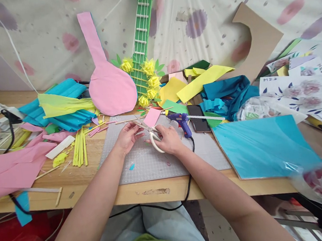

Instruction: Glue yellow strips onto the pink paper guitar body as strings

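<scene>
My right hand [169, 138] is closed around the white handles of a pair of scissors [156, 143], whose metal blades point up and to the left. The blades reach toward my left hand [128, 136], which pinches close to their tips; whatever lies between its fingers is too small to make out. Both hands are above a grey cutting mat [143, 173]. Just beyond the scissors is a small pink piece of paper [152, 117]. A purple glue gun [182, 123] lies right of my right hand, with a white glue stick in its back end.
A pink lute-shaped cutout [113, 89] leans beside a green stringed one with yellow flowers [153, 81]. Yellow strips [79, 148] and pink paper [19, 166] lie left. A phone [199, 119] and blue sheet [267, 147] lie right. The glue gun's black cord [189, 184] hangs over the edge.
</scene>
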Demonstrator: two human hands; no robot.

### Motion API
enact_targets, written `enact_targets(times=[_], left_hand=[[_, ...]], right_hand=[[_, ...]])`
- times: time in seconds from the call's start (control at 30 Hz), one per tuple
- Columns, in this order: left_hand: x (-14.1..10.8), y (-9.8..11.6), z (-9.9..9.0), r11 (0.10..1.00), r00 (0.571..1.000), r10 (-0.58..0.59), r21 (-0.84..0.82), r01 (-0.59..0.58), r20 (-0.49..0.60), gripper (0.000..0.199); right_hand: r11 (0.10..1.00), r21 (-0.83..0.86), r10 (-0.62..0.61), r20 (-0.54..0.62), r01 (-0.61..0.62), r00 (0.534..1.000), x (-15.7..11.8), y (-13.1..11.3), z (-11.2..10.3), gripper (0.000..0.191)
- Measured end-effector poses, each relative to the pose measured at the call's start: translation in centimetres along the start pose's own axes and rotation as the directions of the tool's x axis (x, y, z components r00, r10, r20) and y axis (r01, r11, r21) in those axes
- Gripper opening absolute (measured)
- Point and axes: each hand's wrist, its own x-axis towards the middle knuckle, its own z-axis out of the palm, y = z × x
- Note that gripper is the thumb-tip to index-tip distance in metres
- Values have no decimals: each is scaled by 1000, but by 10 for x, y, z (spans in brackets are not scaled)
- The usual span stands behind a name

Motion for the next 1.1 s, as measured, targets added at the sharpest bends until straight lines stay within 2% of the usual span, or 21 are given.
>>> enact_targets(times=[0.6, 0.93, 1.1], left_hand=[[1, -3, -4, 999, 998, -15, 34, 13, 59, 18], [-1, -1, -2, 999, 999, -26, 40, 25, 30, 16], [-2, 5, 0, 1000, 999, -12, 24, 10, 46, 14]], right_hand=[[999, 33, 25, 62, -27, 998, -1, -5, -2, 39], [997, -34, 76, 76, -74, 994, 0, 0, -1, 39], [994, 73, 73, 113, -82, 991, 1, 7, -6, 37]])
